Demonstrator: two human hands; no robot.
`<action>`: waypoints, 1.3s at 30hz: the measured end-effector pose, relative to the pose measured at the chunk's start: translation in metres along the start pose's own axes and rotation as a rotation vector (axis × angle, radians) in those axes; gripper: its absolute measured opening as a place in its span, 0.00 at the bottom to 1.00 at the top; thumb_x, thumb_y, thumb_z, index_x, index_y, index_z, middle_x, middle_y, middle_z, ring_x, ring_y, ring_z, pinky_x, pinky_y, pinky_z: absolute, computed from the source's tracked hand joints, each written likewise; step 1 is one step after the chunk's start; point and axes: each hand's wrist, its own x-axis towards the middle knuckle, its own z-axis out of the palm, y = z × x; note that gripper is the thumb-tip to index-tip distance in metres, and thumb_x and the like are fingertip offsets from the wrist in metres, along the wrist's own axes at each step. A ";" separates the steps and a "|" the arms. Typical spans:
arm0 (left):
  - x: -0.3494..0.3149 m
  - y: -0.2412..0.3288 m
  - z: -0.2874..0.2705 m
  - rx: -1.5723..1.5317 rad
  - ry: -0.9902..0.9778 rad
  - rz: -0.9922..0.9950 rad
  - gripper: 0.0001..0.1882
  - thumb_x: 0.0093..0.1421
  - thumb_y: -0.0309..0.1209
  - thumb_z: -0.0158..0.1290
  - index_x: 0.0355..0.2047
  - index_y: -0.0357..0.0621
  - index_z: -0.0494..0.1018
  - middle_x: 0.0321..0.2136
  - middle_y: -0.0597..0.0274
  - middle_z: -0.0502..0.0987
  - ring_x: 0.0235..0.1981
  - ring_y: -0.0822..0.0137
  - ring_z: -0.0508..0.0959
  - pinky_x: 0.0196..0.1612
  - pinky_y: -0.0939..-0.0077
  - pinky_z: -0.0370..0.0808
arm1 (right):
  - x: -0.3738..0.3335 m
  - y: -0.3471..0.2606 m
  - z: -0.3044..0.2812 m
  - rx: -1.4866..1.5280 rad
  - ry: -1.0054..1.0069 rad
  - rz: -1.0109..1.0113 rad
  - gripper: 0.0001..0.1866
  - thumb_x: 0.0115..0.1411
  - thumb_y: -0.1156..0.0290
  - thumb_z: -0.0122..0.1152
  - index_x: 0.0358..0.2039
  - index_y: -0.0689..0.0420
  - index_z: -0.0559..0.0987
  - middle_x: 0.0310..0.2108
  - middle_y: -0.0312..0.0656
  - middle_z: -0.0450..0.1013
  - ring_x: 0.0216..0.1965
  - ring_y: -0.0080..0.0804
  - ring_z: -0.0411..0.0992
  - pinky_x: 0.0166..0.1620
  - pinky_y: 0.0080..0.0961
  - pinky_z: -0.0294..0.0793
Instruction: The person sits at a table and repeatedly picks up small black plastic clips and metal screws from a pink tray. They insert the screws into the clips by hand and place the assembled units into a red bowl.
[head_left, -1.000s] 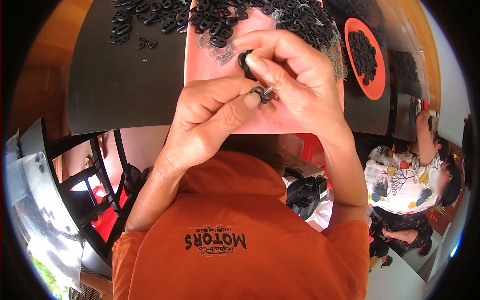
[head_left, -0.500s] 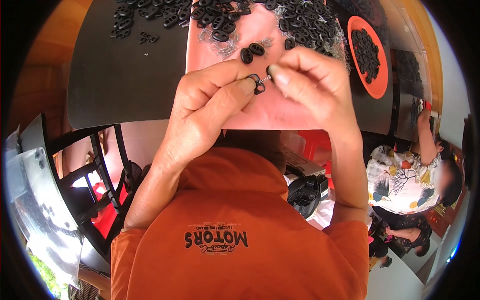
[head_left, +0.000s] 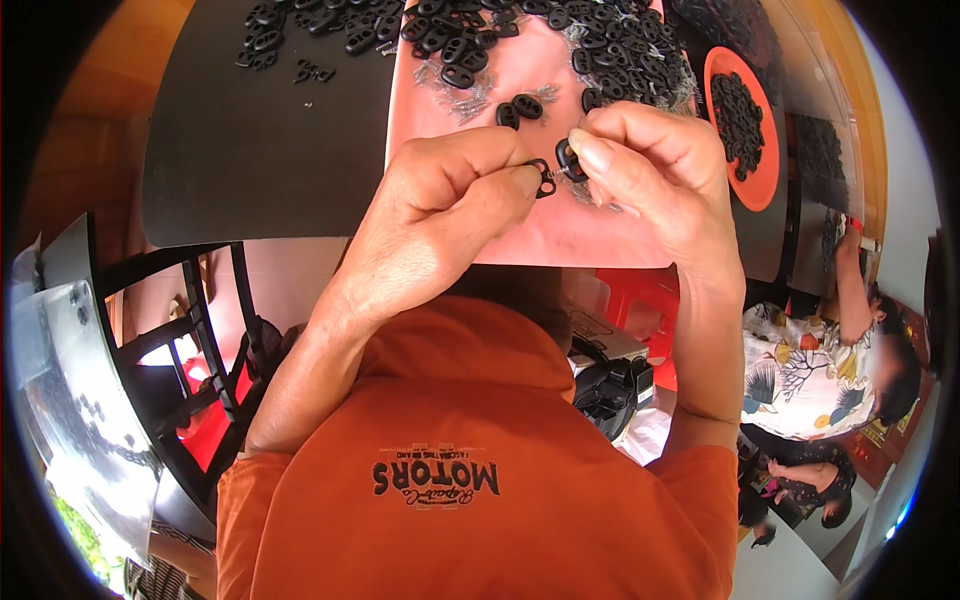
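Observation:
Between thumb and forefinger, my left hand (head_left: pixel 450 195) pinches a small black two-holed cord lock insert (head_left: pixel 545 178). My right hand (head_left: pixel 655 170) grips a black oval cord lock shell (head_left: pixel 568 158), tilted towards the insert. A thin metal spring (head_left: pixel 561 171) bridges the short gap between these two parts. Just beyond my hands, two black cord lock shells (head_left: pixel 518 111) lie on the pink sheet (head_left: pixel 490 240). Part of each held piece is hidden by my fingers.
Heaps of black cord lock shells (head_left: pixel 620 50) and loose springs (head_left: pixel 465 98) cover the sheet's far part. More black pieces (head_left: pixel 265 40) lie on the dark table (head_left: pixel 250 150). At right stands an orange bowl (head_left: pixel 760 185) of small black parts. Other people (head_left: pixel 810 370) sit at the right.
Both hands have shifted slightly right in the picture. My right hand has turned its shell so the oval face shows, and the shell is closer to the insert with less spring visible.

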 end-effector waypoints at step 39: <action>0.002 0.003 0.000 -0.139 -0.020 -0.059 0.08 0.58 0.25 0.49 0.27 0.33 0.75 0.18 0.72 0.69 0.20 0.85 0.63 0.22 0.88 0.58 | -0.007 0.023 0.024 -0.703 0.276 -0.703 0.17 0.51 0.69 0.68 0.36 0.64 0.74 0.27 0.42 0.71 0.22 0.31 0.71 0.23 0.26 0.71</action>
